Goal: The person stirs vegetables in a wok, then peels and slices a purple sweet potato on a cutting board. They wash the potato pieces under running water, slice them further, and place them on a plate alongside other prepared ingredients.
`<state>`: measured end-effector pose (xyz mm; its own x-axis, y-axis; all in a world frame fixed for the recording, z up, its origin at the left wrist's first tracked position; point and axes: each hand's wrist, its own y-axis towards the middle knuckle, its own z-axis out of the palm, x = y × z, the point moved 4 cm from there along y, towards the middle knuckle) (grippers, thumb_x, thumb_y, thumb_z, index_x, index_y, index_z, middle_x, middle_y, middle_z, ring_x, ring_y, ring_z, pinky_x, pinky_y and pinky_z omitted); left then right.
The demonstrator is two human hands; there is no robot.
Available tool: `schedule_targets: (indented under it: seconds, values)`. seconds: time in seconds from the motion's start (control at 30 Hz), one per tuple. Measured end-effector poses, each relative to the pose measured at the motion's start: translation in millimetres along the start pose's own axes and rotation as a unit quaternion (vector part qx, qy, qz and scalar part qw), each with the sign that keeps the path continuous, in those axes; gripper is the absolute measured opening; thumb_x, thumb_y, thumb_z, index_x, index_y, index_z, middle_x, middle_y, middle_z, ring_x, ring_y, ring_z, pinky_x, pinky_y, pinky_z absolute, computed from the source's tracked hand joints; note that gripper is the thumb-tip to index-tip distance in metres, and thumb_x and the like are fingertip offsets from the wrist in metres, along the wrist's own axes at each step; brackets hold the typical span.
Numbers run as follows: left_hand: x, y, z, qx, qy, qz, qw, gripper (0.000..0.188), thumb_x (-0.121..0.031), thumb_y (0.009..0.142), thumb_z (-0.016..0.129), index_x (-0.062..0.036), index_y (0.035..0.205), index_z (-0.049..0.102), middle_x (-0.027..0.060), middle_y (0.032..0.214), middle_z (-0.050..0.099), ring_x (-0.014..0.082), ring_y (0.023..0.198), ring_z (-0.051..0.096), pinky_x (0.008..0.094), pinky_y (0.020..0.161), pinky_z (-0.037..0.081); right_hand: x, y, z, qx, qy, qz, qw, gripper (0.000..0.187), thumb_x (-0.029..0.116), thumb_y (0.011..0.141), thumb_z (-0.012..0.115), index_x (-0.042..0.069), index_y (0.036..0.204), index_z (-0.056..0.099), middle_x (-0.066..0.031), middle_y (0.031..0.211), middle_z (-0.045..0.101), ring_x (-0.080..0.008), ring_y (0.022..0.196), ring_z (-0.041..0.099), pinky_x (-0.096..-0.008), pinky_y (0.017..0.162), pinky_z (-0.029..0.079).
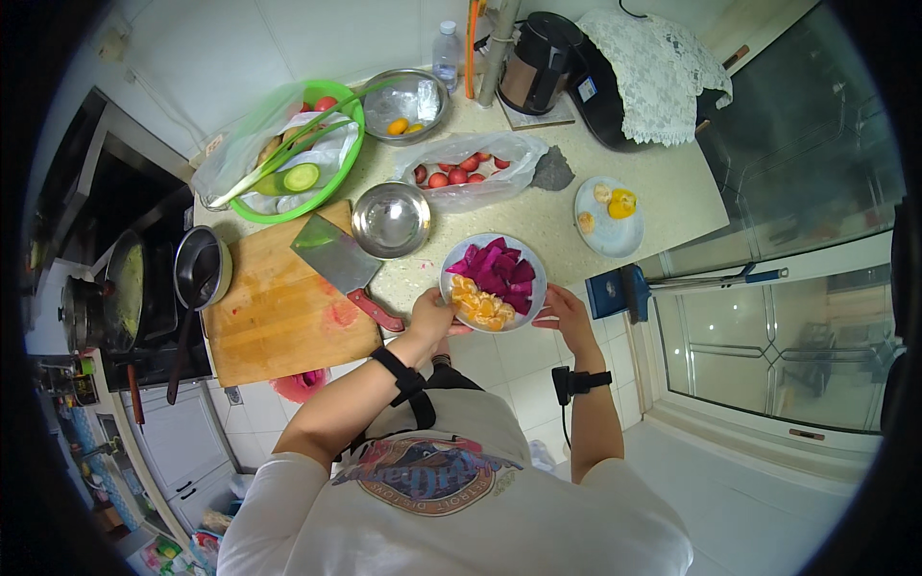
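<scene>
A white plate is between my two hands at the counter's near edge. Magenta dragon fruit chunks fill its far and right side, and peeled orange segments lie on the near left. My left hand grips the plate's near-left rim, its fingers partly hidden under it. At the right rim my right hand holds the plate with bent fingers. Left of the plate, a cleaver with a red handle rests partly on the wooden cutting board. A bare steel bowl stands just beyond the cleaver.
A green basket holds vegetables at the back left. Beyond the plate lies a plastic bag of red fruit. Peeled fruit and a yellow piece sit on another plate at right. An electric kettle stands behind; a wok is far left.
</scene>
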<state>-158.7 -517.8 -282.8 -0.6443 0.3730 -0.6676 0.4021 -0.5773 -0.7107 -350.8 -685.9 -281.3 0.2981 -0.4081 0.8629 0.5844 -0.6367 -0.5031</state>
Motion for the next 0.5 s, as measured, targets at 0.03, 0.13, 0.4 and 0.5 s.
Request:
schedule_targets:
  seconds: [0.03, 0.13, 0.4, 0.5]
  values:
    - [3, 6, 4, -0.012, -0.003, -0.002, 1.0, 0.042, 0.004, 0.09, 0.049, 0.0076, 0.13, 0.037, 0.0245, 0.102, 0.062, 0.0324, 0.073, 0.07, 0.0341, 0.059, 0.062, -5, 6, -6, -0.01, 0.005, 0.0, 1.0, 0.041, 0.03, 0.098, 0.047, 0.0, 0.127, 0.051, -0.0124, 0.098, 0.065, -0.0203, 0.08, 0.067, -0.0349, 0.069, 0.058]
    - [10, 24, 15, -0.021, -0.012, 0.027, 0.999, 0.042, 0.006, 0.088, 0.049, 0.0069, 0.128, 0.038, 0.0223, 0.104, 0.062, 0.03, 0.073, 0.07, 0.0337, 0.057, 0.062, -19, 22, -33, -0.023, 0.06, -0.014, 0.998, 0.039, 0.027, 0.099, 0.046, 0.001, 0.127, 0.051, -0.0143, 0.102, 0.065, -0.0222, 0.085, 0.067, -0.0364, 0.076, 0.057]
    - [33, 77, 29, -0.021, -0.006, 0.074, 0.997, 0.043, 0.005, 0.091, 0.047, -0.0006, 0.132, 0.036, 0.0173, 0.115, 0.059, 0.0307, 0.093, 0.067, 0.0381, 0.064, 0.062, -15, 99, -135, -0.139, 0.295, -0.045, 0.944, 0.035, 0.015, 0.099, 0.046, -0.01, 0.123, 0.047, -0.0217, 0.115, 0.06, -0.0304, 0.109, 0.061, -0.038, 0.097, 0.051]
    - [31, 80, 39, 0.015, -0.08, 0.091, 0.992, 0.047, 0.003, 0.09, 0.048, -0.0034, 0.135, 0.034, 0.016, 0.113, 0.059, 0.0267, 0.09, 0.067, 0.035, 0.068, 0.061, -23, 125, -162, -0.211, 0.293, -0.053, 0.931, 0.03, 0.008, 0.098, 0.043, -0.012, 0.12, 0.048, -0.0206, 0.114, 0.06, -0.029, 0.107, 0.061, -0.0345, 0.095, 0.052]
